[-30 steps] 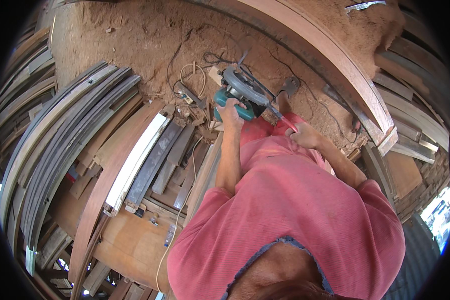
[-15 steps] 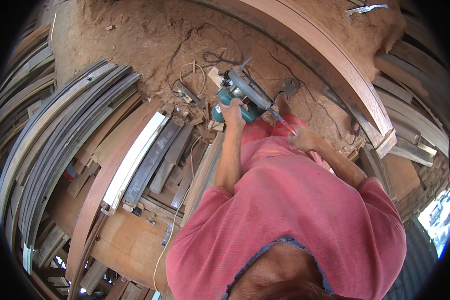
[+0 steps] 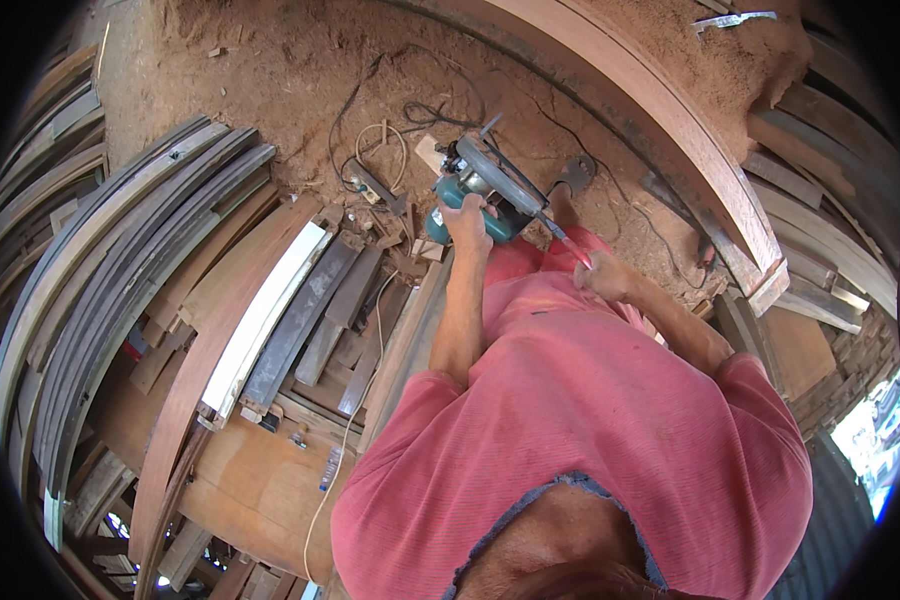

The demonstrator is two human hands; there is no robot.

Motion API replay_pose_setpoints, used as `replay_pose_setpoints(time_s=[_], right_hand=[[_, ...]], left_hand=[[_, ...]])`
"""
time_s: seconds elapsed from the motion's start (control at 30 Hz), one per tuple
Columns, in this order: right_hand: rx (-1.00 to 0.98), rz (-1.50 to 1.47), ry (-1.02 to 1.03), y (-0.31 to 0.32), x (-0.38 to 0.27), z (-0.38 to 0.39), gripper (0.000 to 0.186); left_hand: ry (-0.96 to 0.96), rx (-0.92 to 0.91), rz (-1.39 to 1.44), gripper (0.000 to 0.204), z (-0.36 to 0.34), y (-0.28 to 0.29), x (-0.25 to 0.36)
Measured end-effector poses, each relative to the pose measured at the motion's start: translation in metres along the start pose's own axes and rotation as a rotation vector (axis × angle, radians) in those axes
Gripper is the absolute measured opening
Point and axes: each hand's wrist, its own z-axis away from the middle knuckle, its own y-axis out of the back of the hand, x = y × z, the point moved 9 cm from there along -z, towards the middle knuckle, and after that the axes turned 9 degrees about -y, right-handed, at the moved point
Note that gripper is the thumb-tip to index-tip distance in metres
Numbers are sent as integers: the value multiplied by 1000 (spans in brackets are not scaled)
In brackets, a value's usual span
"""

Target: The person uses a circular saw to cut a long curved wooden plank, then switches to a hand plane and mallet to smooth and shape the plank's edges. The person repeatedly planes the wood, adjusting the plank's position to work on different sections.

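A teal power tool that looks like a circular saw (image 3: 480, 180) rests tilted over my lap, its grey guard and dark plate facing away to the right. My left hand (image 3: 467, 222) is closed around its teal body. My right hand (image 3: 600, 277) grips the red handle of a screwdriver (image 3: 575, 249). Its shaft points up and left, and the tip meets the lower end of the dark plate. I cannot make out the exact spot it touches.
Curved timbers (image 3: 160, 250) lie stacked at the left, beside a white-faced board (image 3: 265, 320). A long curved beam (image 3: 660, 90) arches across the far right. Cords and an extension socket (image 3: 370, 185) lie on the sawdust-covered ground, and a sandaled foot (image 3: 575, 172) stands beyond the tool.
Almost nothing differs. The view has shifted very slightly; both hands keep their holds on the saw and the screwdriver.
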Motion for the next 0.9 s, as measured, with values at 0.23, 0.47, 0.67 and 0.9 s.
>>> replay_pose_setpoints(time_s=[0.23,0.47,0.67,0.9], right_hand=[[-74,-254,55,-11,-13,9,12],[-158,-383,35,-17,-4,1,10],[-170,-438,-15,-21,-3,5,9],[85,19,121,35,-44,34,25]], left_hand=[[-17,-12,12,55,-4,4,3],[-45,-52,60,57,-2,1,9],[-47,-46,53,58,1,2,8],[168,25,276,15,-3,39,-25]])
